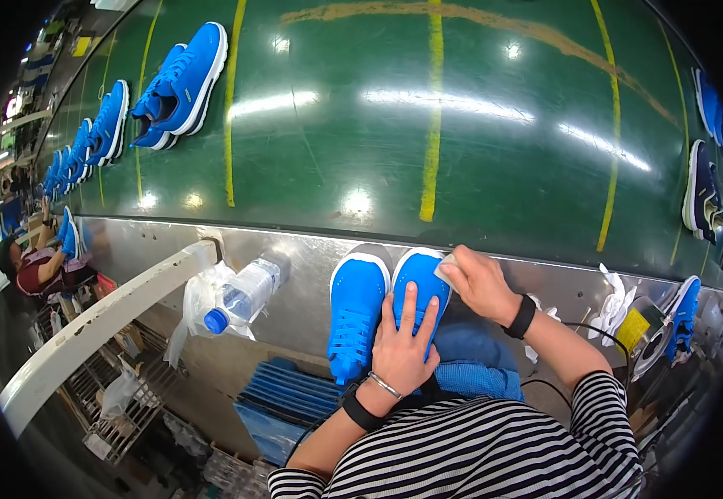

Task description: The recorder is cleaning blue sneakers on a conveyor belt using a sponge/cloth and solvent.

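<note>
A pair of bright blue sneakers with white soles stands side by side at the metal edge, toes pointing away from me: the left sneaker [358,293] and the right sneaker [420,270]. My left hand [403,353] lies over the laces of the right sneaker, its fingers stretched and spread across the upper. Between the fingertips of my right hand [482,287] is a small pale beige pad [445,265], held against the right side of that sneaker's toe. Whether the pad is cloth or rubber does not show. Nothing touches the left sneaker's toe.
Beyond the metal ledge [311,249] runs a green belt [336,150] with yellow stripes, carrying more blue sneakers [187,83] at left and a dark sneaker [700,190] at right. A bagged water bottle [249,291] and white curved rail [103,333] flank my left; a co-worker [41,262] sits farther left.
</note>
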Demonstrator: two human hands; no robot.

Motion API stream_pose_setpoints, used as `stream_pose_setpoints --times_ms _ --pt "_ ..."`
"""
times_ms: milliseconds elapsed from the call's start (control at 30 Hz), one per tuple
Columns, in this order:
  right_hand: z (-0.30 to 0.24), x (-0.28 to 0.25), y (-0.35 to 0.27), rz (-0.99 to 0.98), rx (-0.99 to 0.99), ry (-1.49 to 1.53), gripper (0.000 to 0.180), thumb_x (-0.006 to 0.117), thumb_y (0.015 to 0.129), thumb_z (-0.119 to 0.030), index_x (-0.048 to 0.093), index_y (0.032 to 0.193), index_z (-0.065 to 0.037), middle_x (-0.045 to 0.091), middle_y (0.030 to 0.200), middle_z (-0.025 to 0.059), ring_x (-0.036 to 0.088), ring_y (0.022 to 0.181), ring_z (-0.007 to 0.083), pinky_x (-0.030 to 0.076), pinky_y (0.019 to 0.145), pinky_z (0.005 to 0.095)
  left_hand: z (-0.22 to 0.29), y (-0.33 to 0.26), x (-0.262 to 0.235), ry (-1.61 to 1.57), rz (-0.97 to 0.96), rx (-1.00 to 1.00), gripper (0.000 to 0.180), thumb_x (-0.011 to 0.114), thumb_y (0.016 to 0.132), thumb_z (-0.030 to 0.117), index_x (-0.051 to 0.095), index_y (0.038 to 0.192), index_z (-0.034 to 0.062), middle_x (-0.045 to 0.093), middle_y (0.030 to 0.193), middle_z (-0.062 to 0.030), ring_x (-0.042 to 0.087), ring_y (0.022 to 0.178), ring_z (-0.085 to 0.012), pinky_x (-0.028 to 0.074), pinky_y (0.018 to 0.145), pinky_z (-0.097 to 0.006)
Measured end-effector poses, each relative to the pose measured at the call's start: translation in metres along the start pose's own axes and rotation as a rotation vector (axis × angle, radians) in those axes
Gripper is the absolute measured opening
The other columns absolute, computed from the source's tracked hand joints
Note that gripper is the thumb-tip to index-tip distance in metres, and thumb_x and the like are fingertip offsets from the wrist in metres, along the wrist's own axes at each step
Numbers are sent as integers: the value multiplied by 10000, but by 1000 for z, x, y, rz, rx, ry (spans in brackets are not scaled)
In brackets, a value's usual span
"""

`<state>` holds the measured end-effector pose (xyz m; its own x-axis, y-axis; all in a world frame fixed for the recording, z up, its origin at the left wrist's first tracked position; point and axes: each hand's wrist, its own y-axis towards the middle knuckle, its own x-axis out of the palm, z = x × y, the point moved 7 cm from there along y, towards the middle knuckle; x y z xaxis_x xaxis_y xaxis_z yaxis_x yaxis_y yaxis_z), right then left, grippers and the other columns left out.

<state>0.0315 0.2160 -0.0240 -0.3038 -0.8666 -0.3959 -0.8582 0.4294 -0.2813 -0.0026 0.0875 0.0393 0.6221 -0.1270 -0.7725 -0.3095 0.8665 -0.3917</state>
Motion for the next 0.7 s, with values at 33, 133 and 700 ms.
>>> stream_pose_setpoints --times_ms 33,133,700 --pt "-2 -2 -2 -13 9 -3 212 522 860 -225 458 791 -34 539 708 169 545 681 373 414 576 443 1 0 -2 9 0 11 724 645 582 123 435 1274 86 234 1376 -265 342 1113 -538 400 886 -519" --pt "-20 -2 29 8 -80 -29 217 509 865 -224 446 781 -35 539 709 167 539 684 381 405 564 451 3 1 -2 20 3 27 722 645 581 122 438 1272 93 237 1378 -258 343 1116 -535 403 885 -516" --pt "-12 -4 23 50 -25 -120 232 500 870 -247 450 772 -42 531 702 164 535 670 376 408 571 454 8 -1 4 27 -36 77 717 642 577 109 458 1269 148 261 1383 -220 352 1136 -488 400 904 -494"
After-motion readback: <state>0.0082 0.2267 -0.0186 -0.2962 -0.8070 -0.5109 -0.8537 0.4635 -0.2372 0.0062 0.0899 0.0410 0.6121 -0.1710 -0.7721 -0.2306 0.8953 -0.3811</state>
